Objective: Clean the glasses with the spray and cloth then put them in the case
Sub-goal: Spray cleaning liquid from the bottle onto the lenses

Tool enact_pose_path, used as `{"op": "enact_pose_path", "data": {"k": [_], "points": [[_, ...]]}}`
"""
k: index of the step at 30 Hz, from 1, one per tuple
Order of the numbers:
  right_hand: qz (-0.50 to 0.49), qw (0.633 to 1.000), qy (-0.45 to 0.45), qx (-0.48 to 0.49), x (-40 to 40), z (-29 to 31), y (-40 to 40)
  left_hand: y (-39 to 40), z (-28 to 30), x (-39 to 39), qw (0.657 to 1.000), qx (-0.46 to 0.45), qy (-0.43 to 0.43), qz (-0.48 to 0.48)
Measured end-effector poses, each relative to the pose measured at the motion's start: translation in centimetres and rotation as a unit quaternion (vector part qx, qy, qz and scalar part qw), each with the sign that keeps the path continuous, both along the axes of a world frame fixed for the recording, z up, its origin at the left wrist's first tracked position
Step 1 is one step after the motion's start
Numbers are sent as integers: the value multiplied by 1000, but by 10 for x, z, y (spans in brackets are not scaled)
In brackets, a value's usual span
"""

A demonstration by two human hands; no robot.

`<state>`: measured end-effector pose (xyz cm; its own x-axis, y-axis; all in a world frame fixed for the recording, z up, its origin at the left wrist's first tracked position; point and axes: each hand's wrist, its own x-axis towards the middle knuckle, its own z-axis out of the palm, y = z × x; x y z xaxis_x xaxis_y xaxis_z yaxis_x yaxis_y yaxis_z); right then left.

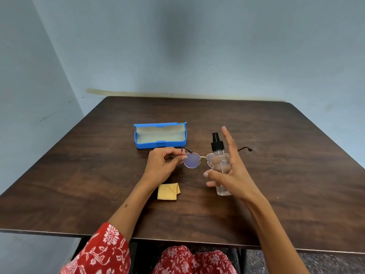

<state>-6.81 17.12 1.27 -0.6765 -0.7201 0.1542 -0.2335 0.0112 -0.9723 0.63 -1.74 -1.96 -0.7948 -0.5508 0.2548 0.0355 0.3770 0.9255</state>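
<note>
left hand (165,165): pinches glasses (194,160) at 1 hinge. right hand (230,171): curls round spray bottle (220,167), index finger raised (aim nozzle at lens, press lightly).

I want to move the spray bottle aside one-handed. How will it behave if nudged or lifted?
The spray bottle is tall and narrow, so a high nudge would probably tip it. Its clear plastic looks smooth, perhaps slippery. It seems light, with little liquid visible. The right hand holds it now.

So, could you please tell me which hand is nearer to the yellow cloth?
Left. The left hand holds the glasses just beyond the yellow cloth; the right hand grips the spray bottle farther right.
</note>
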Motion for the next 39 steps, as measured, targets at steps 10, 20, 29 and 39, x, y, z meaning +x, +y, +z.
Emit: {"op": "enact_pose_path", "data": {"k": [10,20,29,39], "points": [[-77,949,275,133,4,3,-40,0,2,5,988,52,113,94],[-43,947,288,137,3,-1,-48,-4,0,4,977,65,139,149],[-66,882,384,265,5,-3,-56,-3,2,7,977,65,140,147],[-177,890,350,230,2,-8,-30,-2,3,6,975,60,143,158]]}}
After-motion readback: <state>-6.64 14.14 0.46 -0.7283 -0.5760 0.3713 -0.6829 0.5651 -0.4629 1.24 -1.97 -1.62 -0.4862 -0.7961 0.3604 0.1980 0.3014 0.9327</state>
